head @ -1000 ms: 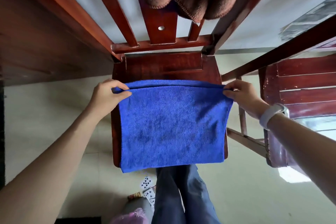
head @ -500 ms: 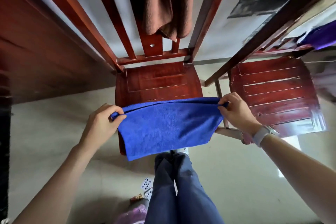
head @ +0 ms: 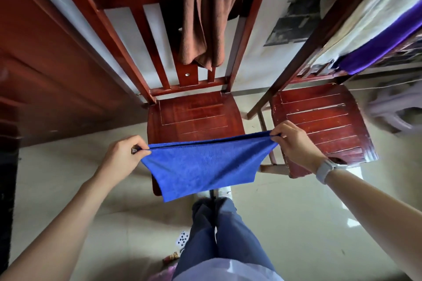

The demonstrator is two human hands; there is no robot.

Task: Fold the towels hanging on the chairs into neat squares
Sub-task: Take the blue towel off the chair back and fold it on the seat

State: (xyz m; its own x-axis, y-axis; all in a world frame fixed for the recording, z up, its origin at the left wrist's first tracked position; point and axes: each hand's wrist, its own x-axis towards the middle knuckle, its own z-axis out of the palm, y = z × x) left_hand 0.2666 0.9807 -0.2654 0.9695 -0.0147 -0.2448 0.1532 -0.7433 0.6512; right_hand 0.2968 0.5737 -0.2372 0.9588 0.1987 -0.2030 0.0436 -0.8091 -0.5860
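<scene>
Holding blue towel (head: 203,166) doubled, clear above chair seat (head: 194,116): left hand (head: 124,155) and right hand (head: 294,141) pinch its top corners. Brown towel (head: 203,18) and purple towel (head: 383,41) hang unfolded.

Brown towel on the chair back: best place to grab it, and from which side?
Likely the lower hanging corner of the brown towel, from the front over the chair seat. It drapes bunched over the top rail, its loose end dangling clear between the slats.
</scene>
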